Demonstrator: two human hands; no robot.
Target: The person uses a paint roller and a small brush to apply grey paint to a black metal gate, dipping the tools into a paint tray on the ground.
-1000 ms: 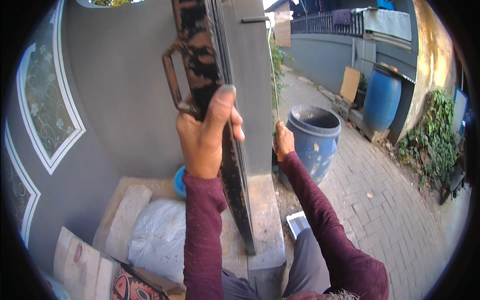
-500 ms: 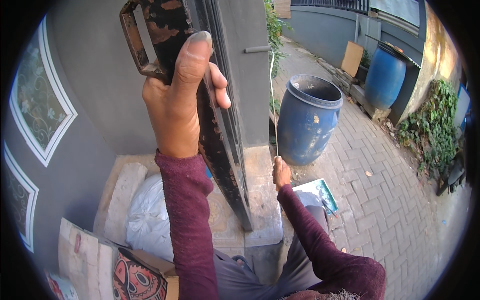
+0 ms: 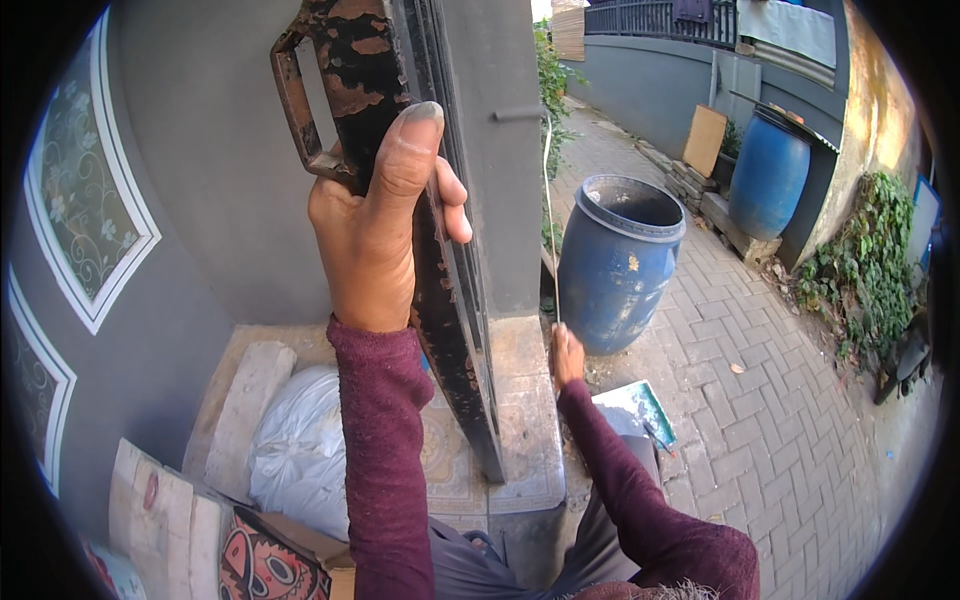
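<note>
Hands wrapped: left (image 3: 370,225) round gate edge (image 3: 455,350), right (image 3: 567,355) round roller pole (image 3: 553,230); paving (image 3: 770,410) stretches rightward.

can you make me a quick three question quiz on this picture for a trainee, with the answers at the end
1. Multiple choice: what does the left hand grip?
a) the plastic bag
b) the metal gate
c) the tray

2. True or false: the right hand holds a thin pole.

3. Fill in the missing word: the open-topped barrel just beyond the right hand is ____ in colour.

Key: 1. b; 2. true; 3. blue
</note>
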